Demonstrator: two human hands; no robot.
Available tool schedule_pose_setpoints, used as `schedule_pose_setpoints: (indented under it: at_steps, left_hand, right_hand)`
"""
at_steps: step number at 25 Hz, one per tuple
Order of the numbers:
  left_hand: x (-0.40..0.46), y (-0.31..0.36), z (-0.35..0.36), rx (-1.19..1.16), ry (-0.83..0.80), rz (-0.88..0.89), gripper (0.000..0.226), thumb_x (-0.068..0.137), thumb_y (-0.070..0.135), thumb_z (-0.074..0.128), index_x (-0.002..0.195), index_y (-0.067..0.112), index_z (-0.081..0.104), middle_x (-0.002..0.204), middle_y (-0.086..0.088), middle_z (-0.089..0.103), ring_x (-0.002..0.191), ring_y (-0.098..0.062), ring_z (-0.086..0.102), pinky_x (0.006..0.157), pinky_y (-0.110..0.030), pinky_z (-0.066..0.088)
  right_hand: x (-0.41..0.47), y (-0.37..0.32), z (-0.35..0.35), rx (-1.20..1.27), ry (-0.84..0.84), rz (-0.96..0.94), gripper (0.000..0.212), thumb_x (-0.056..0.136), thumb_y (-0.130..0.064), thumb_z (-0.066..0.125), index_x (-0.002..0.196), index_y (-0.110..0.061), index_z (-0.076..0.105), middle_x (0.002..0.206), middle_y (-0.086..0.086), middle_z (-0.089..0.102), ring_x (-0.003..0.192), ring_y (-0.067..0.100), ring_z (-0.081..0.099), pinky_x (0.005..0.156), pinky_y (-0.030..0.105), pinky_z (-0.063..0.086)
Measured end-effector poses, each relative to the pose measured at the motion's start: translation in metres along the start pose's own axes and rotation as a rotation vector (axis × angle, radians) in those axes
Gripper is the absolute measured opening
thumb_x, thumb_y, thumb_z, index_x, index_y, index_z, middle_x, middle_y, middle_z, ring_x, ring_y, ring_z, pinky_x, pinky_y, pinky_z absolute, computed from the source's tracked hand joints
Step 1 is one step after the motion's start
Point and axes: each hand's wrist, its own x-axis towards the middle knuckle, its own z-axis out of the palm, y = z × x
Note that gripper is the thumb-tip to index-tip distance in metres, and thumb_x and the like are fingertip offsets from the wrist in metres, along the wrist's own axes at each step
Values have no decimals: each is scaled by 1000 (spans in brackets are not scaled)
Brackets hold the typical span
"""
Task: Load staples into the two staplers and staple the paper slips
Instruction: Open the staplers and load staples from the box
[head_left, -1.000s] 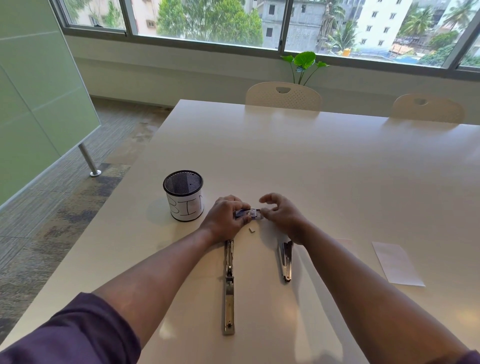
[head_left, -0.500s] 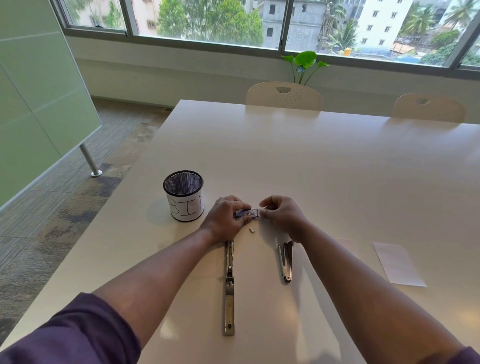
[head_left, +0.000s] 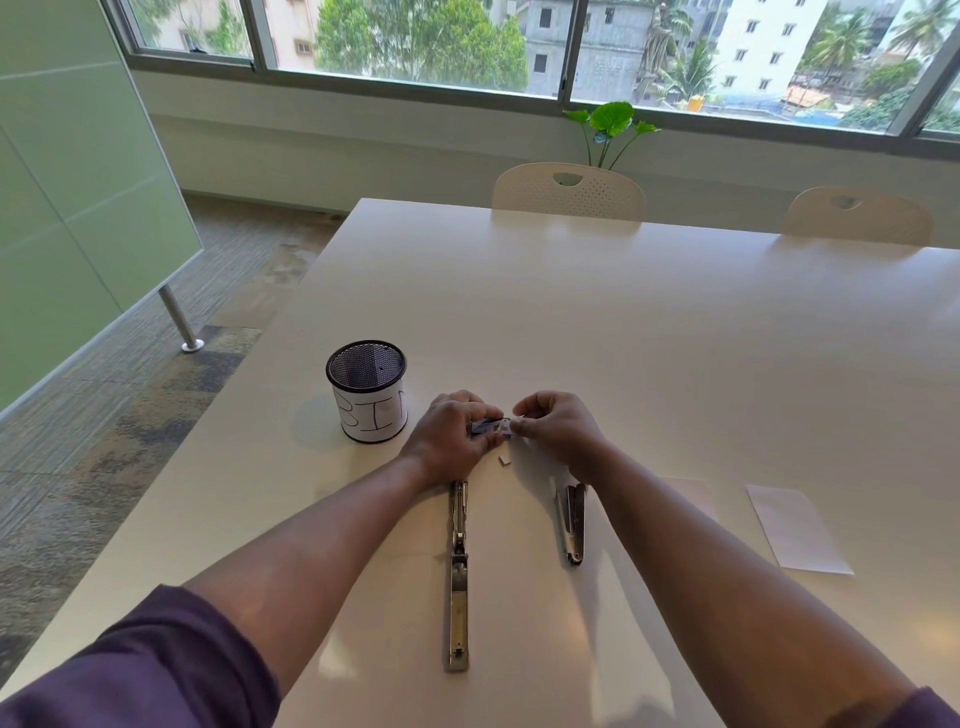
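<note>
head-worn view, angled down, table (head_left: 623, 338) close

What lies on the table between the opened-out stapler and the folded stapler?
In the head view, only bare table lies between the opened-out stapler and the folded stapler; a small white scrap lies farther off.

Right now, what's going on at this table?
A person is holding a small blue staple box between the left hand and right hand, apparently opening it. Two staplers lie nearer them: one swung fully open, one smaller. Paper slips wait on the right, a mesh bin on the left.
</note>
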Motion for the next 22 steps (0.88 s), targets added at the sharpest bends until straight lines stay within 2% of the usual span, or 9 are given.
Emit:
schedule_pose_setpoints:
  at_steps: [8,18,22]
  left_hand:
    - [1,0,1,3,9,7,34,85,39,78,116,26,76,102,14,60,111,-19,55,100,-38,49]
    - [1,0,1,0,12,14,34,84,39,79,115,25,76,100,13,61,108,-19,58,98,-38,50]
    - [0,1,1,-11,8,14,33,84,35,79,115,24,76,104,12,63,109,-18,59,99,-39,51]
  right_hand:
    - [-4,-3,-5,15,-34,20,7,88,-19,77,95,-18,75,87,-2,71,75,10,64,62,25,52]
    - [-7,-6,-7,16,-67,24,4,87,-17,78,89,-18,75,85,0,70,74,14,62,60,28,52]
    - [-11,-7,-13,-137,-163,-21,3,82,-20,76,82,-18,73,83,0,69,75,14,60,63,29,50]
